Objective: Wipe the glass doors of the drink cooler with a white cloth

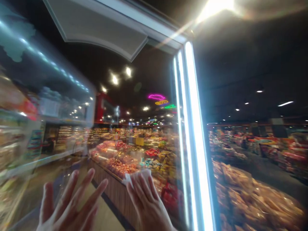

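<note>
Reaching forward from the near edge, a person's two bare hands are raised before a brightly lit frame in a dim shop with many goods. The left hand [69, 208], near and to the left, has its fingers spread well apart and holds nothing that can be seen. The right hand [149, 205], near and just right of the middle, lies flat with its fingers close together over a crumpled white cloth [146, 173]. The cloth shows beyond the fingertips, on the far side of that hand; whether the hand also grips it cannot be told. The hands are apart from each other.

What looks like a clear pane stands in front of them, though contact with it is hard to judge. To the right of the right hand run tall, glowing white light strips [198, 138], and overhead is a pale panel [103, 29]. Farther off, beyond the hands, a wood-sided display counter [122, 199] bears heaps of small wrapped goods [122, 166], reddish and orange. Right of the strips lies a pile of shiny tan packages [257, 195]. Far away hang pink, yellow and green neon shapes [161, 102]. The left side is blurred.
</note>
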The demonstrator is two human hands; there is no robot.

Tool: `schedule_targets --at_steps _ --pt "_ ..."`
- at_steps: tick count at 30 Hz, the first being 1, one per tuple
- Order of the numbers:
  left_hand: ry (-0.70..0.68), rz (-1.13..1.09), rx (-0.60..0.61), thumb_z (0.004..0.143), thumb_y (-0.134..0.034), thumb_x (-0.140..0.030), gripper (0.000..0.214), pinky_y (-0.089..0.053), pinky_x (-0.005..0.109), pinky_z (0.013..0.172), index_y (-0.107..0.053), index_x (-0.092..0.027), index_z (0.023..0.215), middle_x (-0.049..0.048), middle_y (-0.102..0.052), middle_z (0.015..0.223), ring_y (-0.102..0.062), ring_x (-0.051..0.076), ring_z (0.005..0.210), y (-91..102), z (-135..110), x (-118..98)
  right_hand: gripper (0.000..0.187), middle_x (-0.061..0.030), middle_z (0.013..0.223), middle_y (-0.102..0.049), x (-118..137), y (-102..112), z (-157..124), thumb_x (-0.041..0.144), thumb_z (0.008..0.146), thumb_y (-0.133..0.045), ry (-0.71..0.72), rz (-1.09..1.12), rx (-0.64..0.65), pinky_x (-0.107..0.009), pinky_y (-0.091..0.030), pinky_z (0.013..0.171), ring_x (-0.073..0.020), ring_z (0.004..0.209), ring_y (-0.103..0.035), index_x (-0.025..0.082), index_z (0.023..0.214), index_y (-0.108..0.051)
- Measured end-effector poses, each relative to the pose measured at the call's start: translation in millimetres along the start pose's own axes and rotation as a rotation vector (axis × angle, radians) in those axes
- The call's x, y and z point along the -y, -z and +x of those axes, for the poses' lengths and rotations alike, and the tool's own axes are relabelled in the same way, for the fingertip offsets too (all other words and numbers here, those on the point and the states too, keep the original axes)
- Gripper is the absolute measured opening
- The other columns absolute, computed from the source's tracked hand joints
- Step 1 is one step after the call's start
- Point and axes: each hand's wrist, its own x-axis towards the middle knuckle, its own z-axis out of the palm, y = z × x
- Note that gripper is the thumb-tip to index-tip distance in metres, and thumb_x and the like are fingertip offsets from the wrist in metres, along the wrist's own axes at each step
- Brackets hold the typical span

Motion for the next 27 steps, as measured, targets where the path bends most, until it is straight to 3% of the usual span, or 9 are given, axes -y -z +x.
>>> schedule_targets --at_steps 2,7,9,13,15,19,24,25,27 --pt "-0.013 0.006 0.002 0.097 -0.051 -0.035 0.065 -0.003 0.061 0.131 -0.031 -0.047 0.158 -0.0107 -0.026 0.171 -0.023 0.027 0.159 0.6 17.1 -5.1 0.098 -0.0047 0.172 -0.028 -13.2 3.3 -2.6 0.076 0.096 -0.039 0.068 0.001 0.026 -0.052 -0.016 0.133 -0.028 0.163 -0.004 0.012 0.167 -0.012" --pt "-0.012 0.02 -0.008 0.098 -0.053 -0.038 0.064 -0.003 0.062 0.132 -0.032 -0.045 0.158 -0.0023 -0.036 0.167 -0.029 0.03 0.157 5.0 57.8 -10.7 0.081 -0.0101 0.175 -0.009 -75.4 19.6 93.6 0.062 0.105 -0.03 -0.235 0.045 -0.051 -0.066 -0.008 0.13 -0.0331 0.162 -0.001 0.019 0.168 0.0" --pt "-0.016 0.03 -0.016 0.097 -0.055 -0.039 0.065 -0.003 0.061 0.132 -0.031 -0.046 0.158 -0.0021 -0.038 0.166 -0.029 0.03 0.157 8.7 61.9 -9.1 0.089 -0.0106 0.175 -0.009 -65.8 19.1 107.7 0.071 0.102 -0.031 -0.124 0.08 -0.032 -0.064 -0.004 0.131 -0.0328 0.162 0.004 0.016 0.167 -0.004" --pt "-0.005 0.149 -0.004 0.097 -0.056 -0.039 0.066 -0.003 0.064 0.131 -0.031 -0.045 0.158 -0.0007 -0.034 0.168 -0.027 0.03 0.158 22.5 59.6 7.3 0.099 -0.0055 0.174 -0.021 -41.1 14.3 107.3 0.083 0.094 -0.034 0.377 0.123 0.126 -0.054 -0.001 0.134 -0.0268 0.163 -0.002 0.016 0.165 -0.021" --pt "-0.008 0.237 0.006 0.097 -0.056 -0.034 0.069 -0.004 0.066 0.13 -0.029 -0.042 0.16 0.0029 -0.032 0.169 -0.024 0.031 0.158 30.8 61.9 21.4 0.091 -0.006 0.174 -0.021 -51.9 16.7 132.0 0.077 0.098 -0.036 0.35 0.089 0.085 -0.055 -0.003 0.134 -0.0274 0.163 -0.004 0.017 0.165 -0.022" --pt "-0.022 0.369 0.066 0.095 -0.058 -0.024 0.078 -0.007 0.07 0.128 -0.021 -0.038 0.163 0.0084 -0.032 0.169 -0.025 0.035 0.158 46.1 68.2 49.8 0.085 -0.0117 0.175 -0.013 -58.5 19.1 191.1 0.069 0.102 -0.038 0.041 0.058 -0.037 -0.062 -0.008 0.131 -0.0353 0.162 -0.003 0.015 0.165 -0.02" --pt "0.032 0.433 0.058 0.097 -0.055 -0.023 0.076 -0.011 0.074 0.126 -0.021 -0.038 0.163 0.0094 -0.031 0.17 -0.026 0.037 0.158 72.2 55.3 75.7 0.095 -0.0083 0.172 -0.028 -3.3 4.4 181.8 0.08 0.095 -0.041 0.566 0.144 0.061 -0.051 -0.008 0.135 -0.0284 0.162 -0.012 0.013 0.162 -0.029" --pt "0.05 0.439 0.05 0.097 -0.054 -0.024 0.075 -0.011 0.074 0.126 -0.022 -0.038 0.163 0.0089 -0.031 0.17 -0.025 0.037 0.158 78.6 50.7 81.0 0.092 -0.0075 0.172 -0.028 -3.7 3.0 188.8 0.077 0.097 -0.041 0.583 0.133 0.066 -0.05 -0.008 0.135 -0.0272 0.162 -0.013 0.015 0.162 -0.028" --pt "0.08 0.445 0.034 0.098 -0.051 -0.025 0.071 -0.01 0.073 0.127 -0.025 -0.038 0.162 0.0071 -0.031 0.17 -0.024 0.036 0.158 90.6 41.5 92.3 0.084 -0.0079 0.173 -0.024 -19.0 4.4 223.8 0.071 0.101 -0.038 0.418 0.088 0.026 -0.054 -0.009 0.134 -0.0283 0.162 -0.011 0.017 0.164 -0.024"
